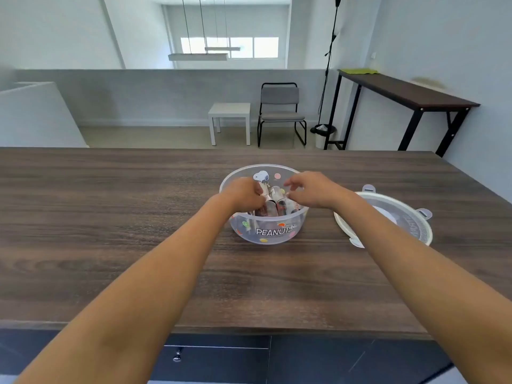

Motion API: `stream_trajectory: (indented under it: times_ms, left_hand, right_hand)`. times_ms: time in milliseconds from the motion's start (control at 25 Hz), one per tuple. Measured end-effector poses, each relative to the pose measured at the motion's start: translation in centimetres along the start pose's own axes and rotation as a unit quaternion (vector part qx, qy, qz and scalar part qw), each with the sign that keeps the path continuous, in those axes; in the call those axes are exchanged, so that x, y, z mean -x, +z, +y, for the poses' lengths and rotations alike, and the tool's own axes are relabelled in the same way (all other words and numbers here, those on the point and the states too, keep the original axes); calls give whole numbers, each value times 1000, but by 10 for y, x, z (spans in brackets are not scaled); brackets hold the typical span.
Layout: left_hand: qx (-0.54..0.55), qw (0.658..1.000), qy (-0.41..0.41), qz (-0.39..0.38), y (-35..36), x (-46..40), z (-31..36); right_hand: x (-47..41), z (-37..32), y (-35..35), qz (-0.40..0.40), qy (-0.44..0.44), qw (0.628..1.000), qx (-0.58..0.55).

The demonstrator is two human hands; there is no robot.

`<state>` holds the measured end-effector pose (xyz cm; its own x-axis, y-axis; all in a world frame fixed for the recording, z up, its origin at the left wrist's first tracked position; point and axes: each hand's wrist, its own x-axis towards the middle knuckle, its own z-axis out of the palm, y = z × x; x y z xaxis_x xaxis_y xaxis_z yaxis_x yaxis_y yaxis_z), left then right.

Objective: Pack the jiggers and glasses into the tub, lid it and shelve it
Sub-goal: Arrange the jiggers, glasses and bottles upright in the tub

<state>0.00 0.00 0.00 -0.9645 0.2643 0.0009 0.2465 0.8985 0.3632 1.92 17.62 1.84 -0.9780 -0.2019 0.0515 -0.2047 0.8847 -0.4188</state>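
Observation:
A clear round tub point(273, 234) printed with "PEANUTS" and coloured dots stands on the wooden counter, a little right of centre. Inside it lie several glasses and jiggers point(273, 207), packed close together. My left hand point(243, 195) reaches over the tub's left rim with its fingers curled on one of the items inside. My right hand point(310, 189) hovers over the right rim, fingers apart and bent, holding nothing that I can see. The tub's white round lid point(407, 217) with clip tabs lies flat on the counter to the right, partly behind my right forearm.
The dark wood counter point(110, 217) stretches wide to the left and front. Drawers with a knob point(177, 356) sit under its front edge. Beyond it stand a small white table point(230, 112), a grey chair point(279, 112) and a tall dark side table point(410, 92).

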Motion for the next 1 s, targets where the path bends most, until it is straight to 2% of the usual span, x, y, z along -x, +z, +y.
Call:
stream_trajectory:
  times_ms: [80,200,400,520,680,840,1000]
  left_hand:
    - [-10,999,-7,-44,3,-6,3]
    - [-27,996,-4,-79,7,-13,6]
    - [30,998,-8,-55,8,-18,1]
    - [65,995,-4,-71,3,-18,0]
    - [41,996,24,-73,-1,-12,2]
    - [-6,998,48,-37,3,-2,4]
    - [11,997,48,-60,1,5,6]
  right_hand:
    - [-10,-4,2,-77,23,995,58]
    - [-20,-9,2,-112,30,988,102]
    - [-23,-11,2,-99,18,990,99]
    - [-20,-9,0,-101,12,992,72]
    - [-10,-9,0,-71,3,992,102]
    - [0,-12,5,-39,-5,988,149]
    - [4,-16,5,-56,9,988,146]
